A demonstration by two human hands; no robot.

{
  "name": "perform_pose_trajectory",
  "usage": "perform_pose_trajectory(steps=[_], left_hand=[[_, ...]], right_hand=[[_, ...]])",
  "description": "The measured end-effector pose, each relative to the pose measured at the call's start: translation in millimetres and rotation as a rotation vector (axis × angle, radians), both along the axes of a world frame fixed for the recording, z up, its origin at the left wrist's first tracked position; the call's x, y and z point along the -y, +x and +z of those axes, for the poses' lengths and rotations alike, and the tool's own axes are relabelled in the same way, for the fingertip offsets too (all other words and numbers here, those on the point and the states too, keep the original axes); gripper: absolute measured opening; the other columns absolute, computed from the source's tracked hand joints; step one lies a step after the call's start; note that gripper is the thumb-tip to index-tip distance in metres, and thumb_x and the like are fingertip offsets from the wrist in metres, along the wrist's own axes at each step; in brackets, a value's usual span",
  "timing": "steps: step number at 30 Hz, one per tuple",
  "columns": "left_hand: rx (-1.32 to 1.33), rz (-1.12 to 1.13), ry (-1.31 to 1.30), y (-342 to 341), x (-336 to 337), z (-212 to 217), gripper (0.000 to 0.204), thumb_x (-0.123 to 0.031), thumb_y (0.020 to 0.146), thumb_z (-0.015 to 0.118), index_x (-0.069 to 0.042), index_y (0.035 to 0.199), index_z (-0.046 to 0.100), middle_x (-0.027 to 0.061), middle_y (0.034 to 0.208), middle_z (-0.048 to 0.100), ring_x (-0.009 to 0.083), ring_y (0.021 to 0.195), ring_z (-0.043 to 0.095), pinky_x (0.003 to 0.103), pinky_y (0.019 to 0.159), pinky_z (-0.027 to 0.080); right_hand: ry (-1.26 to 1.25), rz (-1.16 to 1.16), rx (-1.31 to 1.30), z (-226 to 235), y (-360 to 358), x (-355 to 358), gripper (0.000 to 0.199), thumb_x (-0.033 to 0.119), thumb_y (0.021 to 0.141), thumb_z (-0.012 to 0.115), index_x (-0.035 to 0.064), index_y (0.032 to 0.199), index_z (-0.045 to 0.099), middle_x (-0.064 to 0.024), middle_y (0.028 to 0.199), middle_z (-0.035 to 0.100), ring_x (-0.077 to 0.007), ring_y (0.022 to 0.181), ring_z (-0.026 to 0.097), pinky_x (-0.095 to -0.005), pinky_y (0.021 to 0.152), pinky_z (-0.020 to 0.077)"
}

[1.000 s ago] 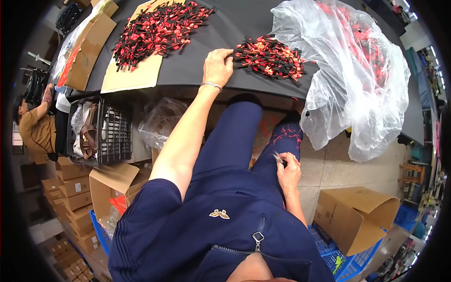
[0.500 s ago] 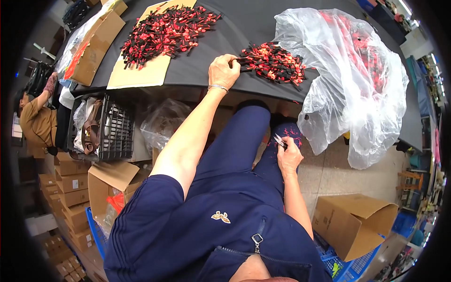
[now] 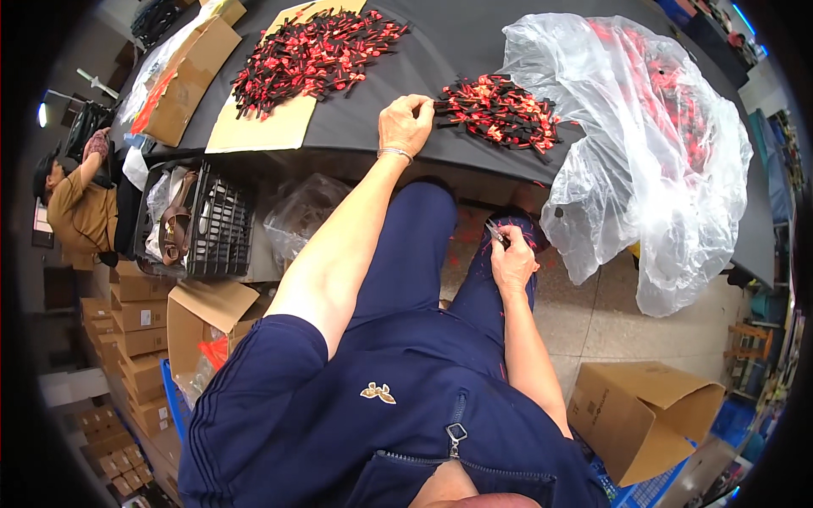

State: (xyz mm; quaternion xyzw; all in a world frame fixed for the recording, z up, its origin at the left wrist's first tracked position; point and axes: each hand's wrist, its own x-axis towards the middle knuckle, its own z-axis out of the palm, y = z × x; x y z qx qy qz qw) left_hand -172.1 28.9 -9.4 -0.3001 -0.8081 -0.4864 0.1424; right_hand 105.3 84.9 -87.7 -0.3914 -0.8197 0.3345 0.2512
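My left hand (image 3: 406, 123) reaches onto the dark table (image 3: 457, 46) and its fingers pinch a small black strip at the left edge of a heap of red and black pieces (image 3: 500, 110). My right hand (image 3: 511, 254) hangs low over my knee, closed around a small metal cutting tool (image 3: 495, 234). A larger heap of the same red and black pieces (image 3: 313, 55) lies on a sheet of cardboard (image 3: 258, 127) further left on the table.
A big clear plastic bag (image 3: 652, 144) holding more red pieces drapes over the table's right edge. Under the table stand a black crate (image 3: 216, 229) and open cardboard boxes (image 3: 648, 415). Another person (image 3: 80, 207) sits at far left beside stacked cartons.
My left hand has stayed at the pile's edge and closed on a strip. My right hand has risen slightly beside my knee, still with the tool.
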Motion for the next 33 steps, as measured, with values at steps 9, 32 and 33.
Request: perform_pose_trajectory(steps=[9, 32, 33], left_hand=[[0.044, 0.027, 0.048, -6, -2, -4, 0.014, -0.018, 0.083, 0.066, -0.005, 0.084, 0.07, 0.0093, 0.072, 0.067, 0.0165, 0.063, 0.063, 0.029, 0.063, 0.049], [1.045, -0.249, 0.597, 113, 43, 23, 0.019, -0.02, 0.091, 0.063, -0.002, 0.094, 0.068, 0.0025, 0.078, 0.067, 0.0066, 0.068, 0.058, 0.021, 0.065, 0.046], [1.064, -0.273, 0.552, 128, 50, 25, 0.02, -0.021, 0.091, 0.063, -0.002, 0.095, 0.068, 0.0032, 0.079, 0.068, 0.0072, 0.07, 0.059, 0.021, 0.066, 0.047]], right_hand=[[-0.01, 0.01, 0.037, 2, -2, 2, 0.013, 0.012, 0.079, 0.065, 0.0095, 0.092, 0.062, -0.0136, 0.079, 0.067, -0.0318, 0.075, 0.067, -0.0405, 0.067, 0.0511], [-0.358, -0.019, -0.167, 45, 41, 15, 0.035, 0.022, 0.08, 0.076, 0.0017, 0.103, 0.061, -0.0121, 0.092, 0.07, -0.017, 0.083, 0.066, -0.0304, 0.077, 0.0503], [-0.355, -0.005, -0.261, 57, 37, 20, 0.042, 0.023, 0.078, 0.077, 0.0029, 0.11, 0.059, -0.0128, 0.094, 0.069, -0.0182, 0.084, 0.066, -0.0305, 0.079, 0.0501]])
